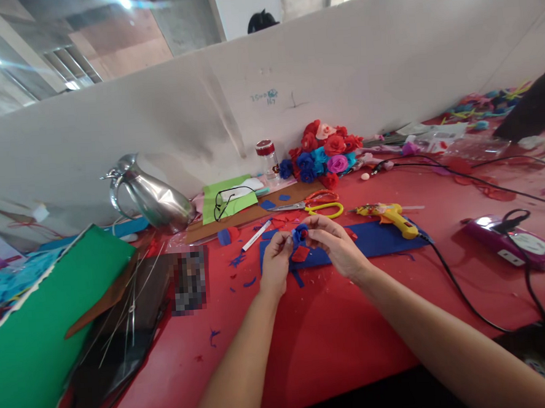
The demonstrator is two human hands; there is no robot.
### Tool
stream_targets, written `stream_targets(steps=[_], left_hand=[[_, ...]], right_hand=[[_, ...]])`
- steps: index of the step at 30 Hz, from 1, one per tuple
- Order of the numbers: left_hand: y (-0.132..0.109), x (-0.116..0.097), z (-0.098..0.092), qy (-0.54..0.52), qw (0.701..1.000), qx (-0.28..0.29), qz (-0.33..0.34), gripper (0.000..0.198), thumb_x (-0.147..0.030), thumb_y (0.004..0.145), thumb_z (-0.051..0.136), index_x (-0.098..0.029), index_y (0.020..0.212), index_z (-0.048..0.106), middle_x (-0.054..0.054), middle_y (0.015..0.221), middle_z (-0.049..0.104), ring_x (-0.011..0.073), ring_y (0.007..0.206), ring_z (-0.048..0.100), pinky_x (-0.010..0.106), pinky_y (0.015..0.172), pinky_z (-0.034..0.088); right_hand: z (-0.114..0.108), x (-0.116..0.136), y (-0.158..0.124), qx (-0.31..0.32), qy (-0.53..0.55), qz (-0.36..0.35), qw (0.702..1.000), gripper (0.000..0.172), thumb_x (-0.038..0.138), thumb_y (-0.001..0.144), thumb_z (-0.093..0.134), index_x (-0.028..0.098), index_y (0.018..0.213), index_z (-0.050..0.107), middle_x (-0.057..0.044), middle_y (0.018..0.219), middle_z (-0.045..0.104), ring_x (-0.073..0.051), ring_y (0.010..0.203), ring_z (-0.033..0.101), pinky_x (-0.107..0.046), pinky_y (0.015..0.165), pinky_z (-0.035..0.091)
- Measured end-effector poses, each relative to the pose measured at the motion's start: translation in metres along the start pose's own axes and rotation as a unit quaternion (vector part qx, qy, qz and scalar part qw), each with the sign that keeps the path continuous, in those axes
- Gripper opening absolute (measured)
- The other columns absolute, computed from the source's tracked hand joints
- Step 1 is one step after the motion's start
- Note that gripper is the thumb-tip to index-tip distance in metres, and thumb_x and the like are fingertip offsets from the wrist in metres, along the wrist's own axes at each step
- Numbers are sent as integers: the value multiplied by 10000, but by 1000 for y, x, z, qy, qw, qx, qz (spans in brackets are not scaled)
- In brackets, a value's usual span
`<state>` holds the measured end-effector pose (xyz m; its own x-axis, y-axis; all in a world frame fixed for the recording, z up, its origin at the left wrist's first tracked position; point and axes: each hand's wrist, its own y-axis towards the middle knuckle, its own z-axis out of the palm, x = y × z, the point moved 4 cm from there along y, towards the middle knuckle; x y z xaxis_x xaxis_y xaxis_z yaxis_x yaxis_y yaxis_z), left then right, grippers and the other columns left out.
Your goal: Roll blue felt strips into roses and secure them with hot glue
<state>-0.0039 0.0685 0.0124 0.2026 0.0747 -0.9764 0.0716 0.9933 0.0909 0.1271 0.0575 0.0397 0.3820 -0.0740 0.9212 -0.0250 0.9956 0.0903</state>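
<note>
Between my two hands is a small blue craft flower (299, 234), held above the red table. My left hand (278, 256) pinches its left side, fingers closed. My right hand (337, 243) grips the other side with its fingertips, and a bit of red shows there. Beneath the hands lies a dark blue sheet (376, 239), with a red scrap (300, 254) near the flower. A yellow glue gun (396, 216) rests on the sheet's right part. Scissors (321, 206) with red and yellow handles lie just beyond my hands. A white marker-like stick (256, 236) is to the left.
Behind stand a steel jug (154, 196), a glass jar (268, 161) and a heap of craft flowers (327, 151). Eyeglasses (230, 200) lie on green paper. At right, a purple power strip (515, 241) trails black cables. A green board (53, 328) and thin wires (132, 308) are at left.
</note>
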Motion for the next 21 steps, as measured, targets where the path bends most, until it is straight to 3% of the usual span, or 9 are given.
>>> stream_targets(steps=[5,14,21], left_hand=[[1,-2,0,-5,1000,-4,13,349,-502,698,717,-175,716,596,-10,716,522,131,708,439,245,705,376],[3,5,0,-63,997,15,-38,343,-470,635,772,-180,689,596,-24,673,512,121,685,442,242,682,374],[1,3,1,-33,999,28,-29,332,-474,668,752,-176,690,608,-20,682,531,126,701,453,244,698,371]], right_hand=[[-1,1,1,3,-20,-25,999,192,247,644,685,208,830,656,18,747,609,-112,649,497,-270,658,405],[-1,-3,2,17,-4,-6,1000,173,235,653,680,209,823,694,22,695,604,-120,651,505,-278,655,409],[-2,1,2,6,-44,-24,999,175,379,674,711,217,741,704,-4,697,637,-138,652,516,-289,645,430]])
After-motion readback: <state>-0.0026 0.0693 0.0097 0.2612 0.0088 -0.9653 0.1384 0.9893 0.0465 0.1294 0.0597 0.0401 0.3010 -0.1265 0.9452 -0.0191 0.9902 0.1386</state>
